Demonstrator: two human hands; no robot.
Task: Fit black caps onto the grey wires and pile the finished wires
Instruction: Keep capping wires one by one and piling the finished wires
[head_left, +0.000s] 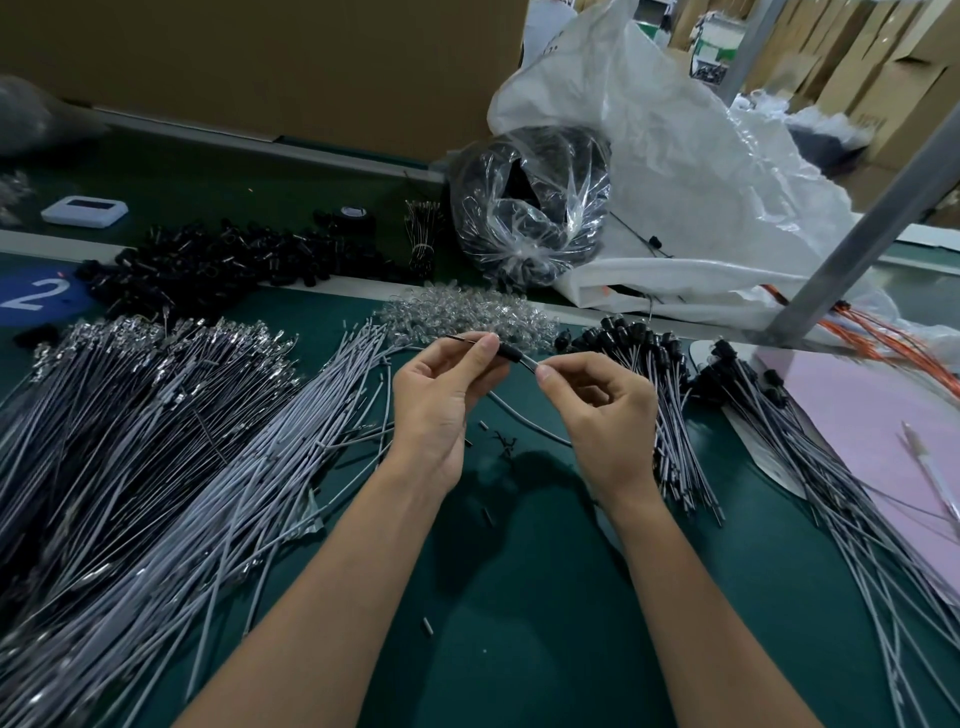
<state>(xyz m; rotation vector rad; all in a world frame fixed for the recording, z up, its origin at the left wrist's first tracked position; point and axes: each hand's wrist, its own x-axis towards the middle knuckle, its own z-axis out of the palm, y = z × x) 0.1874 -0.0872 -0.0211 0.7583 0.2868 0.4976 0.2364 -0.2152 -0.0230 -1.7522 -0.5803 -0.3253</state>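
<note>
My left hand (441, 395) pinches a black cap (508, 353) between thumb and forefinger, with a thin metal tip sticking out to the left. My right hand (597, 410) pinches the grey wire (519, 410) just right of the cap; the wire loops down beneath both hands. A large heap of bare grey wires (182, 457) covers the left of the green table (519, 597). Capped wires (670, 395) lie piled to the right. Loose black caps (218, 265) are heaped at the back left.
A pile of clear plastic pieces (467, 314) lies just behind my hands. A clear bag of black parts (524, 208) and a white sack (675, 171) stand at the back. A pink sheet (857, 415), a pen (930, 467) and a metal post (857, 234) are at the right.
</note>
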